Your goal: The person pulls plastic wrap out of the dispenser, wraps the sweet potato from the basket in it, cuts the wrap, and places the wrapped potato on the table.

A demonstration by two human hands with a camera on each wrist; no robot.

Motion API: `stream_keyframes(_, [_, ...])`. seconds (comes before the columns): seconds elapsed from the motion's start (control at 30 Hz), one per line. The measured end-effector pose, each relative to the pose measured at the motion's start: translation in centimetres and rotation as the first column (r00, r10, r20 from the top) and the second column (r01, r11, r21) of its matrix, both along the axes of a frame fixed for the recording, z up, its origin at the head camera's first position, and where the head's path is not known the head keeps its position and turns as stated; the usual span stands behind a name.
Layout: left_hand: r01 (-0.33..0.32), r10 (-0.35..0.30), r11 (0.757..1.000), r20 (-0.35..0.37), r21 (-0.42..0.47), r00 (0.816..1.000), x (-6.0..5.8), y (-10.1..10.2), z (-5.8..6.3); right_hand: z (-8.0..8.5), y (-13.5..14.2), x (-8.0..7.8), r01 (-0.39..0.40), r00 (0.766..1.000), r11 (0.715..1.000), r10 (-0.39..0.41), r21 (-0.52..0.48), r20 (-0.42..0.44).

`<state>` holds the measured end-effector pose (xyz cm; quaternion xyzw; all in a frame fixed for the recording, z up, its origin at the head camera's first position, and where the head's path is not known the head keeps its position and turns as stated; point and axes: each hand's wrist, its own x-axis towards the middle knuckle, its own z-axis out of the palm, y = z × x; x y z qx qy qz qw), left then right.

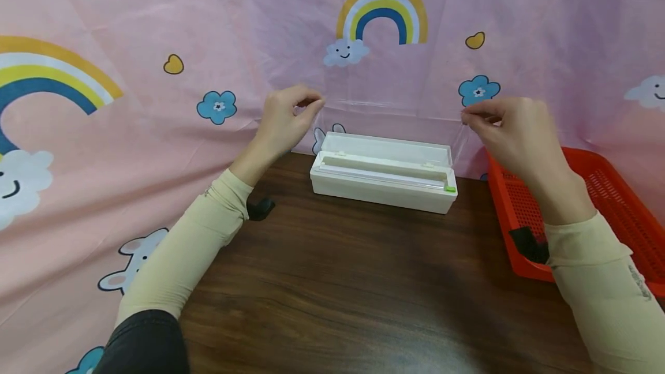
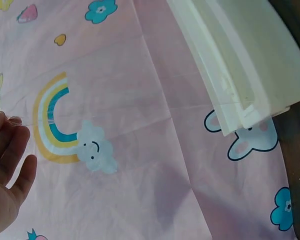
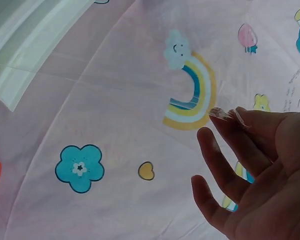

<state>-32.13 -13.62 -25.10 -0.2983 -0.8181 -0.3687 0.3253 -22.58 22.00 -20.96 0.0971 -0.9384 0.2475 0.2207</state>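
Observation:
A white cling film dispenser box [image 1: 381,192] stands at the back of the table with its lid [image 1: 387,148] raised. A clear sheet of cling film [image 1: 363,103] stretches up from it between the two hands. My left hand [image 1: 288,117] pinches one upper corner between thumb and fingers, above the box's left end. The other upper corner is pinched by my right hand [image 1: 516,131], above and right of the box; crumpled film [image 3: 221,114] shows at its fingertips in the right wrist view. A green slider [image 1: 449,189] sits at the box's right end.
A red plastic basket [image 1: 501,212] is at the right, partly behind the right forearm. The brown wooden table [image 1: 363,281] reaches toward me from the box. Behind it hangs a pink printed cloth [image 1: 291,27], which also covers the left side.

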Motion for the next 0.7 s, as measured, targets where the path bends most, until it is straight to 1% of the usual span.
stream_keyframes(0.13, [0.031,-0.031,0.999,0.007,-0.032,0.999,1.8,-0.9,-0.7,-0.7,-0.1,1.7,-0.032,0.999,0.999,0.033,0.006,-0.017])
stream_keyframes(0.33, [0.084,-0.087,0.995,-0.050,-0.054,0.995,4.3,-1.9,-2.0,-1.8,-0.2,4.5,-0.048,0.997,0.996,0.053,0.078,-0.062])
stream_keyframes(0.5, [0.171,-0.177,0.983,-0.093,-0.067,0.980,6.2,-2.9,-3.3,-2.8,-0.3,6.3,-0.078,0.991,0.983,0.094,0.163,-0.092])
stream_keyframes(0.57, [0.202,-0.210,0.976,-0.087,-0.084,0.974,7.0,-3.3,-3.8,-3.4,-0.4,7.0,-0.103,0.985,0.976,0.127,0.193,-0.114])
stream_keyframes(0.7, [0.245,-0.254,0.961,-0.055,-0.132,0.966,8.5,-4.1,-4.9,-4.7,-0.8,8.5,-0.157,0.966,0.963,0.195,0.217,-0.167])
